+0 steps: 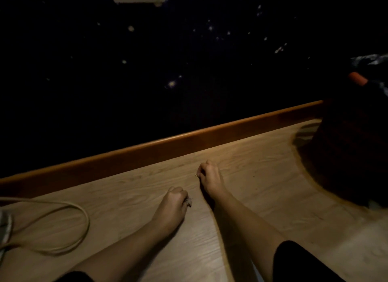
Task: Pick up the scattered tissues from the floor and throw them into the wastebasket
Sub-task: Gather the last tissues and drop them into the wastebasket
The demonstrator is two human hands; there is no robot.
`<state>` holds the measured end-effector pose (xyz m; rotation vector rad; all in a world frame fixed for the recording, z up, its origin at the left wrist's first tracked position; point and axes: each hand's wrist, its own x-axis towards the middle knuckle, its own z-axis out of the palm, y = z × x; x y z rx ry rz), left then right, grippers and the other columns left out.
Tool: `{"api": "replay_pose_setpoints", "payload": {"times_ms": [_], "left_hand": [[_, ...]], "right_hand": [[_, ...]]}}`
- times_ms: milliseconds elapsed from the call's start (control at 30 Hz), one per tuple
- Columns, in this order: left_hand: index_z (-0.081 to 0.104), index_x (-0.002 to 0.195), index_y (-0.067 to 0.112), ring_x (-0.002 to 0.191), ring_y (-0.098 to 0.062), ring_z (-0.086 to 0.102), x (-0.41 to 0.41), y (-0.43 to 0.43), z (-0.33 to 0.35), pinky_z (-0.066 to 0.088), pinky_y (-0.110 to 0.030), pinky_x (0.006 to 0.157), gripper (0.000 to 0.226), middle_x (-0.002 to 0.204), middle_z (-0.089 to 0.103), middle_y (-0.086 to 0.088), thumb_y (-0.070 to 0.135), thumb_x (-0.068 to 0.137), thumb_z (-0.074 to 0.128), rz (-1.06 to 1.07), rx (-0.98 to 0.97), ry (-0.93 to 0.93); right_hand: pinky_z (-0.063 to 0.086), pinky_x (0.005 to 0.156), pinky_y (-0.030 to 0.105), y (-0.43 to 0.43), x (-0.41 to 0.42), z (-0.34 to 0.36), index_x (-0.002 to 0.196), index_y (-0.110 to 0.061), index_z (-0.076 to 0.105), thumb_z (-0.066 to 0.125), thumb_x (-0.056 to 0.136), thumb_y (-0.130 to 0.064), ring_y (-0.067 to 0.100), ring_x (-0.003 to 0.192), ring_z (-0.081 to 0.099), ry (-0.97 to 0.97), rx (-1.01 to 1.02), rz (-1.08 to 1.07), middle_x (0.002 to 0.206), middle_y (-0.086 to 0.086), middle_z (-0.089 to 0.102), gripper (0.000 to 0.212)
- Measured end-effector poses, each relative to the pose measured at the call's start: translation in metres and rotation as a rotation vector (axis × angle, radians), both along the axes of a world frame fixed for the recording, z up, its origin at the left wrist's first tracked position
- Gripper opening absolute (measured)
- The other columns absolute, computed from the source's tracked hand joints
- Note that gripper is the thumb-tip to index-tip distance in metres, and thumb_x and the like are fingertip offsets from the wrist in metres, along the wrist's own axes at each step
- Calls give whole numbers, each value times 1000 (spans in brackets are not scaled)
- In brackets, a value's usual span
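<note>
Left hand (173,204): it is being held low over the wooden floor (241,197), fingers curled nearly closed; a small crumpled tissue scrap (189,203) is being gripped at the fingertips, poking out on the right side of the fist.
Right hand (209,176): it is being pressed down to the floor just ahead of the left hand, fingers bunched together in a pinch; a tiny pale speck (196,175) is being touched at the fingertips, too small for it to be told whether it is tissue or whether it is actually being held.
Gap between hands: the 2 hands are being kept near each other but apart, with a strip of bare floor showing between them.
Skirting board (168,147): an orange-brown wooden edge is being seen running diagonally from lower left to upper right, just beyond the right hand; it is marking the end of the floor.
Dark wall (147,71): above the skirting, an almost black surface is being dotted with small pale flecks.
Dark object (352,147): a large dark shape is standing on the floor at the right; it cannot be told whether it is the wastebasket.
Cable (69,229): a pale loop is lying on the floor at the left, well apart from the left hand.
Open room: bare floor is being left free between the hands and the dark object.
</note>
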<state>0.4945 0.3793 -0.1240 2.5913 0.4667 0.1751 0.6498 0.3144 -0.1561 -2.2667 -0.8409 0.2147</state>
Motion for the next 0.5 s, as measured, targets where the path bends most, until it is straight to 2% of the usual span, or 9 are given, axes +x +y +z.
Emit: {"api": "replay_pose_setpoints", "payload": {"times_ms": [100, 200, 300, 400, 500], "left_hand": [[64, 93, 15, 91, -12, 56, -1, 2, 10, 52, -31, 85, 9, 98, 62, -2, 14, 89, 55, -23, -35, 56], [62, 94, 18, 89, -9, 57, 13, -8, 34, 54, -28, 82, 10, 98, 61, 0, 14, 90, 54, -59, -30, 29], [61, 92, 22, 85, -6, 57, 54, -27, 78, 53, -24, 77, 9, 94, 60, 4, 15, 88, 56, -95, 58, -91], [65, 89, 13, 91, -18, 58, 112, -58, 139, 49, -29, 79, 8, 95, 64, -6, 12, 86, 58, -259, 202, -250], [67, 90, 5, 93, -29, 59, 173, -102, 206, 47, -37, 82, 12, 95, 65, -15, 11, 85, 58, -392, 260, -353]], "right_hand": [[49, 78, 33, -22, -8, 10, 79, -14, 58, 58, 87, -9, 19, 88, 50, 26, -24, 26, 96, 5, 52, 9], [47, 85, 32, -57, 0, 42, 86, -13, 58, 56, 88, -10, 18, 95, 49, -17, -36, 106, 102, 5, 52, 5], [43, 85, 32, -98, 28, 94, 93, -16, 59, 58, 87, -13, 20, 100, 49, -266, -113, 192, 105, 5, 54, 6], [44, 82, 38, -144, 63, 170, 99, -14, 57, 58, 86, -13, 27, 100, 50, -553, -217, 164, 108, 8, 55, 13], [43, 74, 44, -198, 92, 248, 90, -10, 56, 54, 85, -9, 32, 91, 52, -708, -281, 114, 98, 13, 58, 5]]}}
